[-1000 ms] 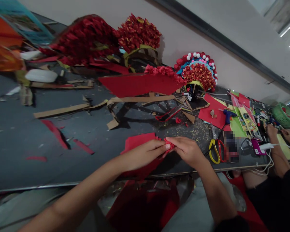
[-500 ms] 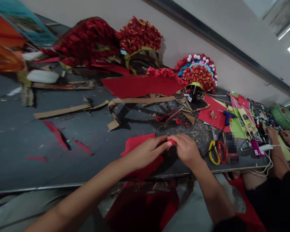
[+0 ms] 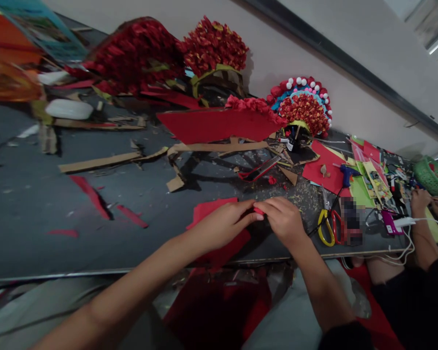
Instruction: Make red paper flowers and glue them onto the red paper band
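Observation:
A small piece of red paper (image 3: 258, 210) shows between the fingertips of both hands, just above the table's front edge. My right hand (image 3: 282, 219) is closed, pinching it from the right. From the left, my left hand (image 3: 229, 221) has its thumb and fingers closed about the same bit; most of the paper is hidden by the fingers. Under my left hand and wrist lie red paper sheets (image 3: 203, 210). Beyond the hands, a box cutter (image 3: 260, 170) rests beside a crumpled red scrap (image 3: 272, 180).
Yellow-and-red-handled scissors (image 3: 325, 228) and a blue glue gun (image 3: 348, 175) lie to the right. Red flower-like headdresses (image 3: 215, 46) stand along the wall. Cardboard strips (image 3: 102, 162) cross the table. At far right, another person's hands (image 3: 420, 201) work near a green basket (image 3: 432, 174).
The view has shifted slightly, so the table's things sit a little higher and further right. Both hands stay together at the red paper, with a small shift of the left fingers.

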